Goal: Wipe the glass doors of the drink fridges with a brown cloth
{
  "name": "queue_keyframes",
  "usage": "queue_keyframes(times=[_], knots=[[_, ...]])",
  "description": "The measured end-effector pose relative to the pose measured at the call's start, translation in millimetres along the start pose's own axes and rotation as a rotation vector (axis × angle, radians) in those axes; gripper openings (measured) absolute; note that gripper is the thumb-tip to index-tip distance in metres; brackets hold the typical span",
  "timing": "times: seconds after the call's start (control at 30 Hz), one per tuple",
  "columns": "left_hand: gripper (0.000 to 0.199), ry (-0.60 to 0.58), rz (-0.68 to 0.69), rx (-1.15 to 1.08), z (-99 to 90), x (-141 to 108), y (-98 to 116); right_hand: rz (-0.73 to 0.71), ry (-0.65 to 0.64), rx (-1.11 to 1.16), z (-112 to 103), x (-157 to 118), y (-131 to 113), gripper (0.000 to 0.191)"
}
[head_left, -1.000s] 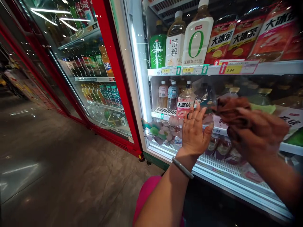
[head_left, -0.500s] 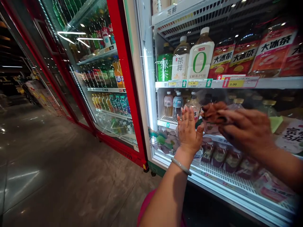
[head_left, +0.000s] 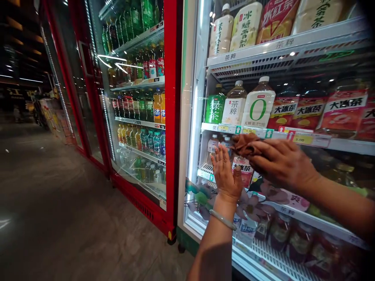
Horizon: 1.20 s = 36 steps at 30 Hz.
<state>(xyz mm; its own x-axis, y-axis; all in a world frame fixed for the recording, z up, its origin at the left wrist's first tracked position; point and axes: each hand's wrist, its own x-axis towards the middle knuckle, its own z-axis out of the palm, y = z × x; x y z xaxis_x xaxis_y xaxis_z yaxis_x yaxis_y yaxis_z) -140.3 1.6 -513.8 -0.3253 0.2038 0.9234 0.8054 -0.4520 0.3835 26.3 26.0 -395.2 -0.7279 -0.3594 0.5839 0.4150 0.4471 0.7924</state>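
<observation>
My left hand (head_left: 225,175), with a pale bangle at the wrist, lies flat with fingers spread against the glass door (head_left: 258,191) of a lit drinks cooler. Higher and to its right, my right hand (head_left: 284,162) grips a crumpled brown cloth (head_left: 246,145), which is at the glass just below a shelf's price strip. Behind the glass stand a white bottle with a green 0 (head_left: 259,103), a green-labelled bottle (head_left: 215,105) and red-labelled bottles (head_left: 284,107). Printed flowers (head_left: 252,205) decorate the door's lower part.
A red-framed cooler (head_left: 171,117) full of bottles stands to the left, with more red frames beyond it. Grey floor (head_left: 88,218) spreads across the lower left. Stacked boxes (head_left: 55,117) are farther back on the left.
The view has shifted, showing more of the upper shelves. My right hand and the cloth have moved left and up across the glass, closer to my left hand, which stays flat.
</observation>
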Motion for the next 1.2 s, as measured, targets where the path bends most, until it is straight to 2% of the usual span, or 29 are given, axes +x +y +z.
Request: queue_keyframes(times=[0.07, 0.17, 0.23, 0.33, 0.4, 0.47, 0.57, 0.63, 0.67, 0.73, 0.83, 0.93, 1.0, 1.07, 1.13, 1.2], knots=[[0.072, 0.052, -0.088, -0.035, -2.9, 8, 2, 0.084, 0.052, -0.061, 9, 24, 11, 0.019], [0.075, 0.149, -0.251, -0.098, -6.2, 19, -2, 0.189, 0.133, -0.074, 32, 63, -2, 0.023], [0.075, 0.199, -0.358, -0.137, -8.6, 23, -9, 0.132, 0.121, -0.013, 45, 75, -23, 0.02], [0.075, 0.235, -0.447, -0.167, -13.1, 26, -19, -0.079, 0.028, 0.132, 50, 68, -48, 0.014], [0.075, 0.214, -0.438, -0.161, -15.8, 25, -23, -0.18, 0.013, 0.169, 45, 59, -46, 0.014], [0.073, 0.152, -0.397, -0.14, -17.3, 25, -22, -0.17, 0.019, 0.117, 39, 59, -29, 0.015], [0.07, 0.08, -0.36, -0.109, -16.1, 27, -15, 0.048, 0.024, 0.015, 40, 79, -2, 0.018], [0.069, 0.069, -0.372, -0.109, -13.2, 30, -12, 0.186, 0.069, -0.004, 49, 96, 2, 0.022], [0.069, 0.072, -0.386, -0.119, -11.2, 31, -11, 0.198, 0.085, -0.002, 54, 103, -2, 0.023], [0.069, 0.094, -0.423, -0.158, -7.2, 33, -11, 0.09, 0.08, 0.017, 62, 106, -16, 0.022], [0.07, 0.12, -0.451, -0.194, -3.0, 34, -12, -0.119, 0.015, 0.059, 62, 92, -30, 0.018], [0.071, 0.1, -0.413, -0.172, -3.5, 36, -5, -0.19, 0.002, 0.034, 44, 74, -13, 0.014], [0.071, 0.055, -0.378, -0.171, -5.4, 39, 4, -0.136, 0.004, -0.039, 32, 71, 9, 0.015], [0.07, -0.001, -0.345, -0.185, -6.4, 42, 14, 0.006, 0.03, -0.126, 26, 75, 23, 0.019], [0.07, -0.039, -0.323, -0.199, -5.3, 43, 21, 0.112, 0.066, -0.168, 26, 79, 24, 0.022], [0.071, -0.038, -0.322, -0.21, -2.4, 43, 25, 0.098, 0.053, -0.138, 27, 78, 13, 0.021]])
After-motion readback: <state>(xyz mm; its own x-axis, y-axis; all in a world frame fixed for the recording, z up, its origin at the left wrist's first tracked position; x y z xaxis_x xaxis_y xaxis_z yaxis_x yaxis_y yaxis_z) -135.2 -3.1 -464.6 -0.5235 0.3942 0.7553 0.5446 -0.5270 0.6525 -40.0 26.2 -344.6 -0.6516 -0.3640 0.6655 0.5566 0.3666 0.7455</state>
